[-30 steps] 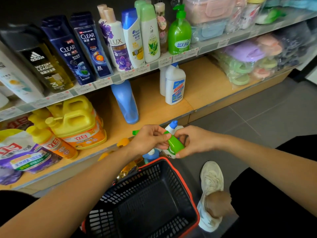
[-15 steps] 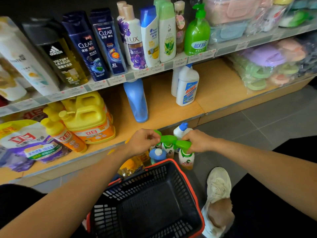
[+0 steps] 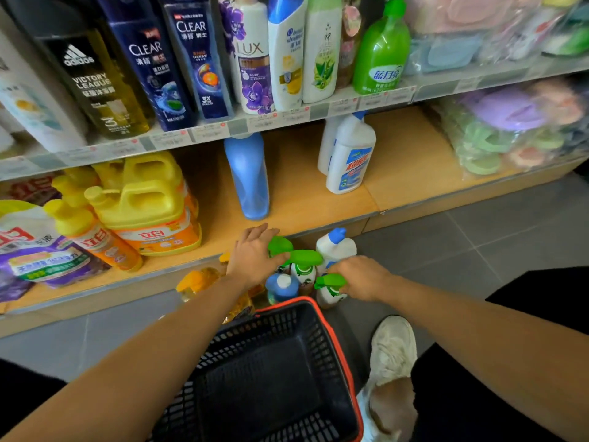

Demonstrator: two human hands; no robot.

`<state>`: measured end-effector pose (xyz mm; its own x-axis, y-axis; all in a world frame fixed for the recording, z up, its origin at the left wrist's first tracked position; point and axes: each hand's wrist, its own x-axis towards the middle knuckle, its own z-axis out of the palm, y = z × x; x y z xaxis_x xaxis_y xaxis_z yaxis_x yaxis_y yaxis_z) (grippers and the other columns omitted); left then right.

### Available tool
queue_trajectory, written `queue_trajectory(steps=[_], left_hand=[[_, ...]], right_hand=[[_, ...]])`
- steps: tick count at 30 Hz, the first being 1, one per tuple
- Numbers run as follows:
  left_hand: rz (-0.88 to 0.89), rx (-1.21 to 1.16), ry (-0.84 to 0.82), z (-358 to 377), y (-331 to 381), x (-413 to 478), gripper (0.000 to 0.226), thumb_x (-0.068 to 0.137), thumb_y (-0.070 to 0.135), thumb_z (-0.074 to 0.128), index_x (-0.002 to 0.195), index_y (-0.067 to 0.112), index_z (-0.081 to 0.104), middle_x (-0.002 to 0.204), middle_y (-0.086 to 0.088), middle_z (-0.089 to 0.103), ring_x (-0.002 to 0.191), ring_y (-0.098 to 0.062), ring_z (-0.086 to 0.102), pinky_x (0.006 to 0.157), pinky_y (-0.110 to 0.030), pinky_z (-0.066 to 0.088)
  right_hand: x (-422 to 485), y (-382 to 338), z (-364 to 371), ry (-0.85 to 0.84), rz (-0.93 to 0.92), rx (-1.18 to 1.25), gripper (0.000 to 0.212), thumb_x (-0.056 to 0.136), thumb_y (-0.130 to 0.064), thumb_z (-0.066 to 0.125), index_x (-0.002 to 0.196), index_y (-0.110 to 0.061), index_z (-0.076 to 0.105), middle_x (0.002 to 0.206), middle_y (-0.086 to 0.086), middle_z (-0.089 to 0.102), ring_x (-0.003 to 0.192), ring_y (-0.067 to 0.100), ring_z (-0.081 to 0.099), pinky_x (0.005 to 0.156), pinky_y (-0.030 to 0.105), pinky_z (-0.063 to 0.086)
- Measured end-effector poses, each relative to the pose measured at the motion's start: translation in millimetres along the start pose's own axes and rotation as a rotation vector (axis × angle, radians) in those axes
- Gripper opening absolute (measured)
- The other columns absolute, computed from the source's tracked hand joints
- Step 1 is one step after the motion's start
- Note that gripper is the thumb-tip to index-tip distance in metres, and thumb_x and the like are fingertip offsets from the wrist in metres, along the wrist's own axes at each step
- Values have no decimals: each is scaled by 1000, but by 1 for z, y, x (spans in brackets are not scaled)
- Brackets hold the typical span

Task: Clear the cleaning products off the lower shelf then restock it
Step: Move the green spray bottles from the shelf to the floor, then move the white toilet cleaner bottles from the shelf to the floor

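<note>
Three white spray bottles with green trigger heads stand on the floor in front of the lower shelf [image 3: 318,199]. My left hand [image 3: 255,258] holds the leftmost green spray bottle [image 3: 279,245] by its head, between fingers and thumb. My right hand [image 3: 361,277] grips the nearest green spray bottle [image 3: 330,283] at its neck. A third green spray bottle [image 3: 305,261] stands between them. Beside these on the floor stand a white bottle with a blue cap [image 3: 336,247], a small blue-capped bottle [image 3: 282,286] and yellow bottles [image 3: 197,279].
On the lower shelf stand a blue bottle [image 3: 248,180], two white cleaner bottles [image 3: 350,161], yellow jugs [image 3: 143,199] and refill bags [image 3: 35,250]. A dark basket with an orange rim [image 3: 342,355] sits on the floor below my hands, by my white shoe [image 3: 393,349]. Shampoo bottles fill the upper shelf.
Both hands have moved apart and down, lowering the two green spray bottles to the floor among the other bottles. The view has shifted closer to the shelf.
</note>
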<state>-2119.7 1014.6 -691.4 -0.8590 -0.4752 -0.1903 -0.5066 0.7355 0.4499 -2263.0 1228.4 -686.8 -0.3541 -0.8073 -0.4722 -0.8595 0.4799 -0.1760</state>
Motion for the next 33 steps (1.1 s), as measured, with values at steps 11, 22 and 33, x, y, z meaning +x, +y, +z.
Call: queue_trajectory(steps=[11, 22, 33], left_hand=[[-49, -33, 75, 40, -10, 30, 56, 82, 67, 67, 130, 38, 63, 149, 3, 52, 143, -27, 40, 119, -40, 30], [-38, -58, 63, 37, -12, 29, 53, 80, 68, 69, 126, 43, 63, 148, 9, 53, 144, -32, 37, 106, -44, 45], [-8, -70, 64, 38, -12, 27, 52, 83, 67, 65, 130, 44, 61, 153, 8, 48, 146, -30, 35, 114, -42, 38]], right_hand=[[56, 56, -133, 735, 388, 819, 39, 80, -18, 82, 114, -21, 64, 93, -17, 60, 88, 4, 58, 66, 8, 40], [95, 61, -148, 762, 277, 920, 88, 74, -1, 83, 149, -22, 41, 140, 1, 56, 122, 18, 58, 102, 36, 52], [111, 54, -130, 738, 339, 690, 91, 71, -25, 90, 147, -18, 42, 146, 2, 49, 133, 18, 47, 103, 28, 40]])
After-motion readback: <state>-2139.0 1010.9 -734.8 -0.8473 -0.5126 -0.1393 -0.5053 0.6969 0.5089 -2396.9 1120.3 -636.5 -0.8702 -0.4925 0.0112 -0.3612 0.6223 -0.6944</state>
